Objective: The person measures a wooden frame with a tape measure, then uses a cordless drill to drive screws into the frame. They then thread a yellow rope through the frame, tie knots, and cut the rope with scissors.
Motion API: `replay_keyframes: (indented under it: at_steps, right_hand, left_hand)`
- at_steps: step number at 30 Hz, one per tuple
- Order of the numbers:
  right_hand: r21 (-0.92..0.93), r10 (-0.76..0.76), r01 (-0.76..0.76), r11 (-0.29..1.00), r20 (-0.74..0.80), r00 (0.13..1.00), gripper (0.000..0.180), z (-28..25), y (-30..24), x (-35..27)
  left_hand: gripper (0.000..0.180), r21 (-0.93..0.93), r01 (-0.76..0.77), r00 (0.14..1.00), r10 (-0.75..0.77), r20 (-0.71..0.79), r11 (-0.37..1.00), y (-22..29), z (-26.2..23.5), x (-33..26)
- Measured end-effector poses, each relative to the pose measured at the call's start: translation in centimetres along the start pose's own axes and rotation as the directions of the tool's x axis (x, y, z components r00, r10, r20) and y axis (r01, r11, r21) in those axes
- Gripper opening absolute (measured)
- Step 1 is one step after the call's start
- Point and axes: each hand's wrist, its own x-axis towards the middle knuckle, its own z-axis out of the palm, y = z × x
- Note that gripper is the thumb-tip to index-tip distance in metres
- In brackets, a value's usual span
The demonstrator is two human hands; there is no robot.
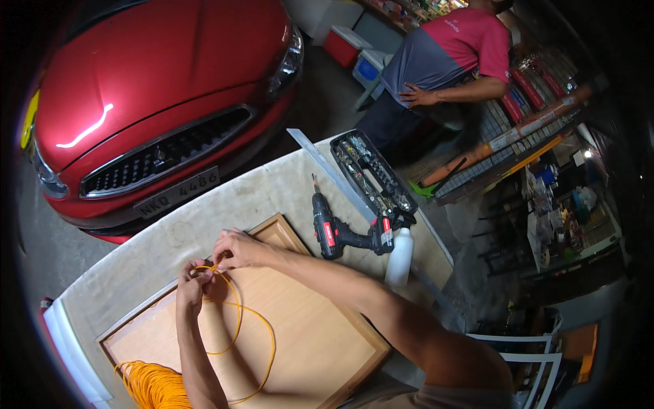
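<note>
Both my hands meet over the far left part of a framed wooden panel [306, 320] that lies on the table. Pinched in the fingers of my left hand [192, 281] is a thin orange cord [240, 310]. My right hand [234, 249] grips the same cord just beside it, where a small loop shows between the two hands. From there the cord runs in a wide loose curve over the panel toward me. A thick bundle of the orange cord [151, 383] rests at the near left, partly behind my left forearm.
Right of the panel lie a black and red cordless drill [334, 228], a white bottle [400, 259], a metal straightedge [330, 170] and a black tray [371, 170] of small hardware. Beyond the table [197, 225] stands a red car [170, 88]. A person [443, 61] stands at the back right.
</note>
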Motion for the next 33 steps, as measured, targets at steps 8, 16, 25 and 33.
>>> replay_keyframes:
  at_steps: [8,16,25,33]
  right_hand:
    - [-0.19,-0.094,0.048,0.981,-0.24,0.966,0.012,2.9,0.1,-0.6]
    - [0.084,0.063,-0.028,0.996,-0.45,0.891,0.012,5.5,2.4,0.5]
    - [0.243,0.184,-0.095,0.965,-0.375,0.909,0.016,7.0,5.3,2.6]
    - [0.012,0.243,-0.252,0.968,-0.318,0.916,0.02,8.2,6.4,4.4]
  left_hand:
    - [0.014,0.038,-0.008,0.999,0.006,0.041,0.999,-0.3,-0.8,0.0]
    - [0.021,0.493,-0.275,0.961,0.242,0.131,0.825,-0.8,-1.1,1.4]
    - [0.023,0.268,-0.051,0.967,-0.019,0.253,0.962,0.2,-3.5,3.2]
    - [0.018,0.59,-0.332,0.943,0.251,0.218,0.736,0.4,-3.8,4.2]
